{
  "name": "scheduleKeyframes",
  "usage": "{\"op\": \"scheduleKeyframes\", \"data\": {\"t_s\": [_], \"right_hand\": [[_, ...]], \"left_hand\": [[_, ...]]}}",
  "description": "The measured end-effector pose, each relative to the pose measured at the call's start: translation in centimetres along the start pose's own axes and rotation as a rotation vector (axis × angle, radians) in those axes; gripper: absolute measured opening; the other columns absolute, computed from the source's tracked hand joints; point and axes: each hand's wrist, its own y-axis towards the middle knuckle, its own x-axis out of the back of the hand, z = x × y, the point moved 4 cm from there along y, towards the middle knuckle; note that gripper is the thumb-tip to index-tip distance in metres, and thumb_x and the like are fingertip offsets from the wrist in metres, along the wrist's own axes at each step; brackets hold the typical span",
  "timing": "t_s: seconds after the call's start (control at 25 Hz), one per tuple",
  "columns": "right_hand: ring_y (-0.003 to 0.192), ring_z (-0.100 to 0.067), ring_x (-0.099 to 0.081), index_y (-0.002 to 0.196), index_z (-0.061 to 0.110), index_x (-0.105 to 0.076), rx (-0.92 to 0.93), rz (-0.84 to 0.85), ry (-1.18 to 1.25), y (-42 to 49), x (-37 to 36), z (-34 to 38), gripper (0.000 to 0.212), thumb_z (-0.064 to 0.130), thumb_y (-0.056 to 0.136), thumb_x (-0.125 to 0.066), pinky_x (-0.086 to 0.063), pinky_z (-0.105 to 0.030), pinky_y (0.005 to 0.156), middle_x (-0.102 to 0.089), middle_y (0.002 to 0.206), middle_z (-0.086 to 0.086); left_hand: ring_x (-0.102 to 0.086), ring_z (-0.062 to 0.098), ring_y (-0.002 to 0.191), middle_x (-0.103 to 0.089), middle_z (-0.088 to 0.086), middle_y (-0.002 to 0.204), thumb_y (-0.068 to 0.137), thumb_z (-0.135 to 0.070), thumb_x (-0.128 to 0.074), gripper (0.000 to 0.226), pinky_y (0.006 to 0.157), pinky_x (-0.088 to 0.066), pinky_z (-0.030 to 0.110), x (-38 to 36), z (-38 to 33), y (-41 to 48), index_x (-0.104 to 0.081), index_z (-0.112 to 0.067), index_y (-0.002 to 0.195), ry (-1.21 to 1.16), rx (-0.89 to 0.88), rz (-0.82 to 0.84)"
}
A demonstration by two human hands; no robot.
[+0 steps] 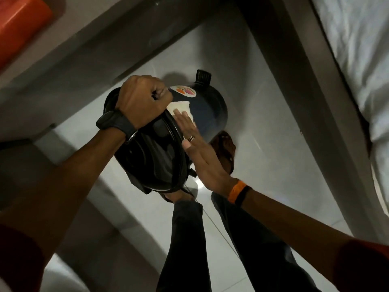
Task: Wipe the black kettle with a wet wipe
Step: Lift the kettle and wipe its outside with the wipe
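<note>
Kettle (208, 114) held in air above tiled floor (273, 165), tipped on side, lid (155, 157) end toward camera. Left hand (143, 98) clenched round handle at top. Right hand (200, 152) flat, fingers (185, 121) pressing white wipe (181, 107) against kettle's side, just below round sticker (182, 91). Bed (357, 60) at right.

A person is holding a black kettle (207, 111) in the air above a pale tiled floor (273, 186). The left hand (143, 98) is gripping its handle in a fist, while the right hand (197, 148) is pressing a white wet wipe (180, 107) flat against its side.
</note>
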Motion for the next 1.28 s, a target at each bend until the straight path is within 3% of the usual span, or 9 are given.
{"op": "scheduleKeyframes", "data": {"t_s": [0.08, 0.24, 0.44, 0.56, 0.76, 0.84, 1.0, 1.12, 1.28], "right_hand": [[0.162, -0.012, -0.004, 0.164, 0.022, -0.018, -0.038, -0.065, -0.059, 1.5, 1.3, -1.6, 0.052, 0.028, 0.112, -0.022, -0.004, -0.041, 0.133, -0.01, 0.173, 0.011], [0.161, -0.022, -0.01, 0.164, 0.021, -0.012, -0.722, -0.445, 0.335, 4.0, 6.2, -6.8, 0.054, 0.031, 0.113, -0.023, -0.014, -0.049, 0.131, -0.008, 0.174, -0.001], [0.16, -0.004, -0.002, 0.157, 0.054, -0.014, -0.193, -0.143, 0.37, -1.4, -0.3, -0.3, 0.053, 0.048, 0.106, -0.026, -0.016, -0.016, 0.126, -0.006, 0.172, 0.02], [0.161, -0.009, -0.007, 0.16, 0.04, -0.024, -0.127, -0.209, 0.276, 0.2, 1.8, -2.8, 0.053, 0.044, 0.107, -0.023, -0.012, -0.034, 0.131, -0.014, 0.172, 0.016], [0.153, -0.028, -0.036, 0.16, 0.022, -0.033, -0.857, -0.535, 0.405, 6.0, 8.1, -10.9, 0.059, 0.049, 0.108, -0.025, -0.025, -0.047, 0.128, -0.038, 0.165, -0.006], [0.142, -0.026, -0.049, 0.15, 0.018, -0.049, -0.884, -0.53, 0.394, 5.4, 7.1, -10.0, 0.053, 0.046, 0.107, -0.034, -0.033, -0.042, 0.124, -0.052, 0.154, -0.006], [0.07, -0.019, -0.057, 0.072, 0.013, -0.063, -0.888, -0.629, 0.527, 0.9, 2.7, -8.3, 0.028, 0.004, 0.097, -0.055, -0.052, -0.035, 0.07, -0.063, 0.075, -0.006], [0.063, -0.018, -0.058, 0.071, 0.007, -0.06, -0.99, -0.619, 0.75, -1.6, 1.0, -8.2, 0.032, -0.01, 0.097, -0.052, -0.056, -0.024, 0.057, -0.06, 0.069, -0.008], [0.085, -0.025, -0.068, 0.114, -0.006, -0.067, -0.933, -0.681, 0.616, -2.1, 2.8, -8.1, 0.024, -0.012, 0.093, -0.059, -0.061, -0.028, 0.072, -0.07, 0.1, -0.016]], "left_hand": [[-0.038, 0.025, 0.052, -0.039, 0.012, 0.051, 0.082, -0.015, -0.051, 0.034, 0.055, -0.021, 0.028, 0.2, 0.3, 0.2, -0.038, -0.007, 0.051, -0.001, 0.012, 0.006], [-0.036, 0.02, 0.05, -0.037, 0.009, 0.048, 0.081, -0.015, -0.051, 0.035, 0.051, -0.024, 0.027, -0.2, 0.1, 0.6, -0.038, -0.008, 0.05, -0.026, 0.056, 0.002], [-0.035, 0.017, 0.051, -0.034, 0.013, 0.054, 0.08, -0.019, -0.05, 0.035, 0.052, -0.028, 0.029, 0.0, 2.6, 2.4, -0.041, -0.003, 0.05, -0.161, 0.243, -0.076], [-0.032, 0.015, 0.05, -0.032, 0.013, 0.054, 0.08, -0.02, -0.05, 0.038, 0.048, -0.025, 0.028, 0.0, 3.3, 2.7, -0.04, 0.0, 0.05, -0.138, 0.229, -0.078], [-0.04, 0.02, 0.053, -0.04, 0.016, 0.053, 0.079, -0.022, -0.049, 0.035, 0.051, -0.031, 0.033, -0.8, 0.1, 2.5, -0.043, -0.002, 0.051, -0.068, 0.102, -0.039], [-0.052, 0.027, 0.056, -0.052, 0.016, 0.054, 0.079, -0.029, -0.045, 0.035, 0.056, -0.042, 0.037, -1.1, -2.5, 2.2, -0.048, -0.007, 0.052, 0.049, -0.006, 0.022], [-0.062, 0.026, 0.077, -0.069, 0.005, 0.071, 0.084, -0.035, -0.046, 0.032, 0.087, -0.045, 0.042, -4.9, -8.0, -0.3, -0.065, -0.018, 0.065, 0.591, -0.487, 0.301], [-0.06, 0.021, 0.093, -0.069, -0.002, 0.085, 0.086, -0.035, -0.052, 0.022, 0.093, -0.041, 0.042, -8.1, -8.7, -4.9, -0.07, -0.023, 0.081, 0.804, -0.806, 0.32], [-0.031, 0.037, 0.143, -0.043, 0.012, 0.149, 0.072, -0.058, -0.058, 0.071, 0.112, -0.021, 0.066, -7.2, -4.8, -7.3, -0.047, -0.025, 0.134, 0.542, -0.184, -0.062]]}}
